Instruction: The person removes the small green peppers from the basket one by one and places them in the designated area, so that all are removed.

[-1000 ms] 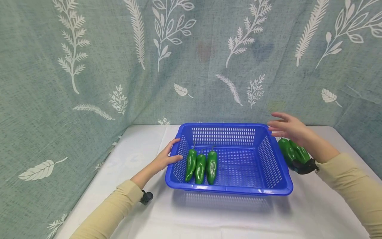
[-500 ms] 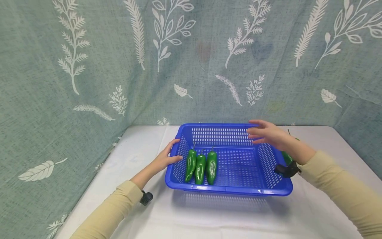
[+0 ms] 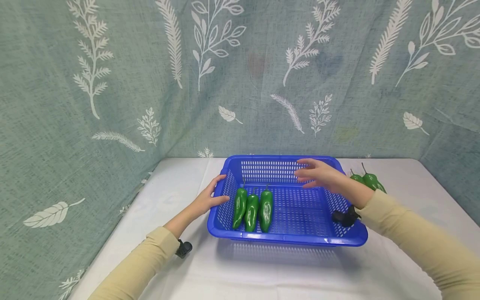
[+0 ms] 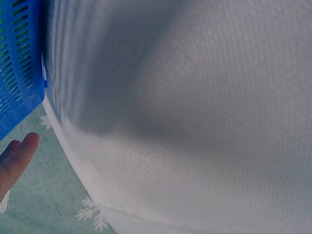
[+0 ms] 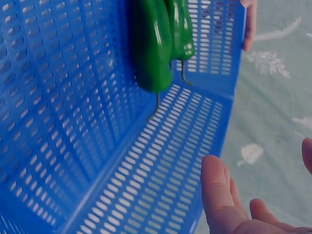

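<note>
My left hand point(image 3: 204, 201) holds the left rim of a blue plastic basket point(image 3: 288, 239), its thumb lapping over the edge. In the left wrist view, fingers point(image 4: 19, 158) show beside the basket's outer wall. Three glossy green peppers point(image 3: 266, 210) lie side by side in the basket's left part, stems pointing away. Over the right half hovers my right hand point(image 3: 322, 177), fingers spread loosely with nothing between them. The right wrist view shows its fingers point(image 5: 217, 190) near the far wall, apart from the peppers point(image 5: 153, 48).
More green peppers point(image 3: 373, 181) lie on the white tablecloth point(image 3: 180, 266) right of the basket, partly hidden by the right forearm. A green-grey curtain point(image 3: 240, 83) with white leaf prints hangs behind the table and along its left side.
My right hand has moved left, from above the peppers outside to over the basket, and slightly lower. The left hand, the basket and the three peppers inside have stayed put.
</note>
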A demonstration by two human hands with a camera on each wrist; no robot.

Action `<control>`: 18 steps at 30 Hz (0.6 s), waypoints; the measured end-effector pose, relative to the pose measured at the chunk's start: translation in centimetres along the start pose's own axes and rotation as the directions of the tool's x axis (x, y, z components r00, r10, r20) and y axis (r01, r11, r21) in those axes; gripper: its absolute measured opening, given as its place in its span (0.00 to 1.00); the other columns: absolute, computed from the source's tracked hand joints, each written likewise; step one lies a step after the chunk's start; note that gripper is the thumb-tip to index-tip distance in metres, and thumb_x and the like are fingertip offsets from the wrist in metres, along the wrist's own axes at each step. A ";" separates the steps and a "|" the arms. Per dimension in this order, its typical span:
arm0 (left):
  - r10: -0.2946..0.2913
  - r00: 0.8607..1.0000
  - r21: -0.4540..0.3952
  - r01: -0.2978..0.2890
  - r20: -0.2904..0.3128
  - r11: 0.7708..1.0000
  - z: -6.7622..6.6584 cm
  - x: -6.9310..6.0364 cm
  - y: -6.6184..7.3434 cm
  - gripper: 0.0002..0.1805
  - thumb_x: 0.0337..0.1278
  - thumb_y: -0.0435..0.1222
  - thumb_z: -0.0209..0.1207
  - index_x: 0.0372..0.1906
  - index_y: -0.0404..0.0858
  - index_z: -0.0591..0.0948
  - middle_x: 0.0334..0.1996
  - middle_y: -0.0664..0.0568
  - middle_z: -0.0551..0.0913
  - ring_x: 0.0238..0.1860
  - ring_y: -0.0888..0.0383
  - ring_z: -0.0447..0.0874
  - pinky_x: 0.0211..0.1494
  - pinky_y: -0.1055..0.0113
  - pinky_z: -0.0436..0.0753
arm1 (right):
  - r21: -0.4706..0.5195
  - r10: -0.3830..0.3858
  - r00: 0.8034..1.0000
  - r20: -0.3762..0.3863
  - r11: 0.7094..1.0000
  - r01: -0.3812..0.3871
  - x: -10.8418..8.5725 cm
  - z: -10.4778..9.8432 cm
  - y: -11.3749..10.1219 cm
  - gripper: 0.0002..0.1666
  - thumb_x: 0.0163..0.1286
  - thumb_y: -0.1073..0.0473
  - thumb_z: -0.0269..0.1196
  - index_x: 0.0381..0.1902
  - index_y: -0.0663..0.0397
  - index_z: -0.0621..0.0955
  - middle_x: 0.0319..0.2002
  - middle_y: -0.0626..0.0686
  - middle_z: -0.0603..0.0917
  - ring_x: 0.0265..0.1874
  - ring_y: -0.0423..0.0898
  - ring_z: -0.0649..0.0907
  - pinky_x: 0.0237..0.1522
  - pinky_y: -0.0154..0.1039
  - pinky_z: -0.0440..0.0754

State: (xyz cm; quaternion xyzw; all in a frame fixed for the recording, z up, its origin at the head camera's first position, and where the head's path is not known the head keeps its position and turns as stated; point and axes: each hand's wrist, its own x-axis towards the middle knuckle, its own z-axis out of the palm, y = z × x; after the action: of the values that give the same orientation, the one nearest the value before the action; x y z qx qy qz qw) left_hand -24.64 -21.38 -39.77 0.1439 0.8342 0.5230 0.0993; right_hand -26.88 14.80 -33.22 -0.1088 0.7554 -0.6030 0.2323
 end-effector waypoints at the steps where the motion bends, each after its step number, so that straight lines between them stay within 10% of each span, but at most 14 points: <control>1: 0.002 1.000 0.002 -0.002 -0.001 1.000 0.0 0.0 -0.1 0.40 0.53 0.38 0.57 0.69 0.44 0.52 0.63 0.30 0.60 0.59 0.34 0.66 0.52 0.49 0.77 | 0.012 0.002 1.000 0.002 1.000 -0.002 0.2 0.2 0.2 0.42 0.66 0.60 0.56 0.70 0.63 0.48 0.64 0.70 0.58 0.61 0.66 0.65 0.58 0.54 0.70; 18: -0.010 1.000 0.002 0.010 0.003 1.000 0.2 -0.8 1.7 0.39 0.54 0.36 0.55 0.69 0.38 0.51 0.63 0.28 0.59 0.59 0.32 0.65 0.53 0.47 0.76 | 0.027 0.025 1.000 -0.001 0.999 -0.025 2.8 4.0 2.2 0.41 0.62 0.62 0.58 0.68 0.67 0.53 0.60 0.71 0.65 0.58 0.67 0.69 0.56 0.55 0.71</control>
State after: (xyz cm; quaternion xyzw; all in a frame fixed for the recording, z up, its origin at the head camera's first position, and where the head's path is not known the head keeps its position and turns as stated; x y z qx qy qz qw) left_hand -23.63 -20.81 -38.33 0.1407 0.8352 0.5215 0.1030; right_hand -27.16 10.67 -36.59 -0.0958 0.7485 -0.6105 0.2406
